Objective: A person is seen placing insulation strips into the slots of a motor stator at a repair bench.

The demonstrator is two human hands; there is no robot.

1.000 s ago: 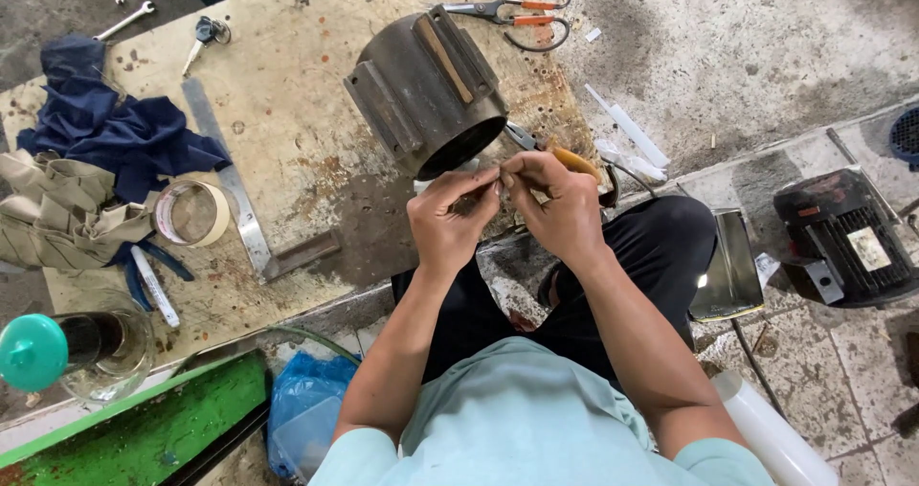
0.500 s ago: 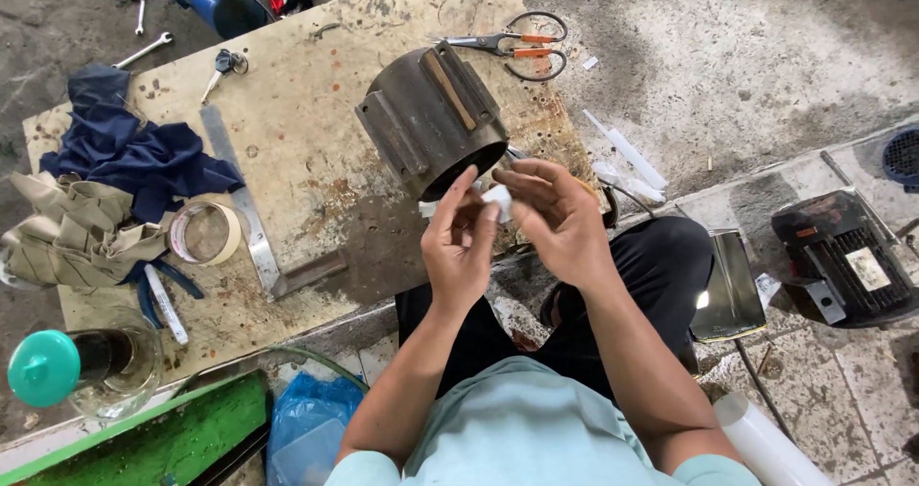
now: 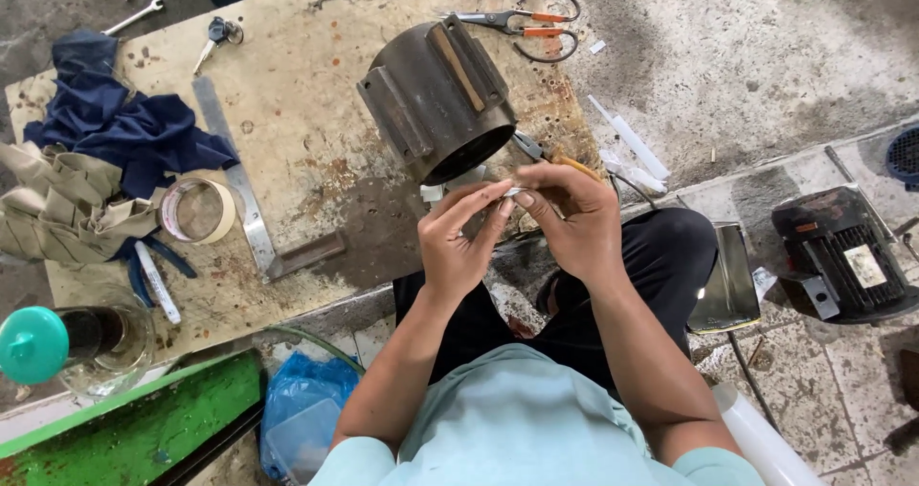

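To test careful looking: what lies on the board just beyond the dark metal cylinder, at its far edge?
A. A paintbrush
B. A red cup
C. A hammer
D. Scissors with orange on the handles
D: the scissors lie on the board beyond the dark metal cylinder, near its far edge.

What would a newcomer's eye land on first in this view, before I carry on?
Most likely the dark ribbed metal cylinder lying on its side mid-board, open end toward the person. Just below it, the left hand and right hand meet, pinching a small white strip between the fingertips. Orange-handled scissors lie at the board's far edge, and a roll of tape sits to the left.
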